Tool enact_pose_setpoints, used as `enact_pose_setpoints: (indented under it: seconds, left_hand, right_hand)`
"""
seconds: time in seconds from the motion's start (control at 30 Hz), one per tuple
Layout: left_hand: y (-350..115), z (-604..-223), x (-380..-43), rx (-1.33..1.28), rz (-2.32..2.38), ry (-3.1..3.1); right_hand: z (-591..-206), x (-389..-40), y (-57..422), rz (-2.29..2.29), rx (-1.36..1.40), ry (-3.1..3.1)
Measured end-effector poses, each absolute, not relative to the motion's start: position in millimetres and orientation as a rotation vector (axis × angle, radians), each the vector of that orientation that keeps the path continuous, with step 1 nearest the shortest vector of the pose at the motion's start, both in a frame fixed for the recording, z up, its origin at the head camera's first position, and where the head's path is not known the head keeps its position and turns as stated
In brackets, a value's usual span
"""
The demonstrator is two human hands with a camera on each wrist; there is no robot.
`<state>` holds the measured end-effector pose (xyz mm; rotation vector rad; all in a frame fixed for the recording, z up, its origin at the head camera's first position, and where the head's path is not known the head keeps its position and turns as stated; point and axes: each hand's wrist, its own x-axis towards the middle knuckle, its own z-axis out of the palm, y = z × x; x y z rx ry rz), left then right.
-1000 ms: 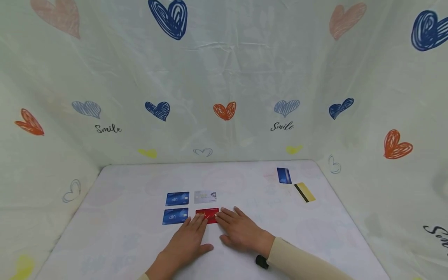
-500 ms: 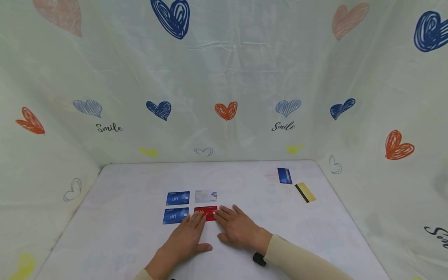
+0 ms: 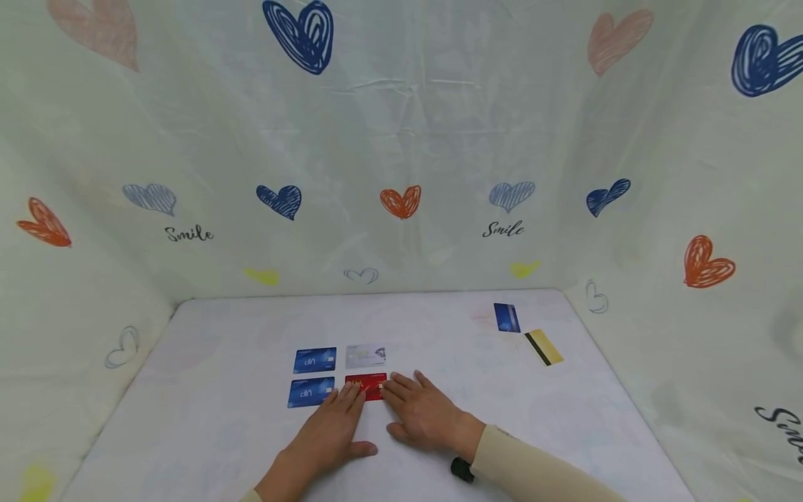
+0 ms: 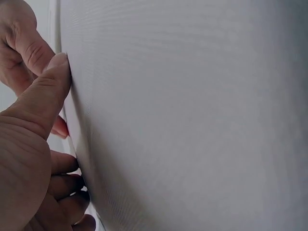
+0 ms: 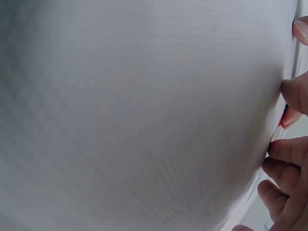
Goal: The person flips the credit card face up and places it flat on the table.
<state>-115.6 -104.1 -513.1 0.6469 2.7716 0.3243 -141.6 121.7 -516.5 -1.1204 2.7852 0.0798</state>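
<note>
A red card (image 3: 374, 388) lies flat on the white table in the head view, its face partly covered by fingertips. My left hand (image 3: 329, 425) rests over its left part, fingers straight and thumb spread to the right. From the other side, my right hand (image 3: 426, 413) touches its right edge with extended fingertips. Directly beyond is a silver-white card (image 3: 366, 355). Two blue cards, one farther (image 3: 315, 360) and one nearer (image 3: 311, 392), make a column to the left, so these cards form a two-by-two block. Both wrist views show fingertips down against the pale tabletop.
At the back right of the table (image 3: 207, 390) lie another blue card (image 3: 507, 317) and a gold card with a dark stripe (image 3: 544, 347), both tilted. A small black object (image 3: 462, 469) shows under the right wrist. A heart-printed curtain (image 3: 401, 139) surrounds the table.
The red card has slid slightly left and away from me, lining up under the silver-white card, with both hands moving along. The head view has shifted a little.
</note>
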Motion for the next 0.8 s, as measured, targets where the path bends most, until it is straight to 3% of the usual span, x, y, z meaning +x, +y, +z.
enact_pose_setpoints:
  seconds: [0.53, 0.8]
  left_hand:
    - [-103.3, -513.6, -118.9, 0.671, 0.266, 2.77]
    - [-102.0, -512.8, -119.9, 0.654, 0.248, 2.76]
  right_hand:
    - [-519.9, -143.8, 124.4, 0.071, -1.11, 2.797]
    - [-521.4, -150.6, 144.0, -0.031, -0.966, 2.803]
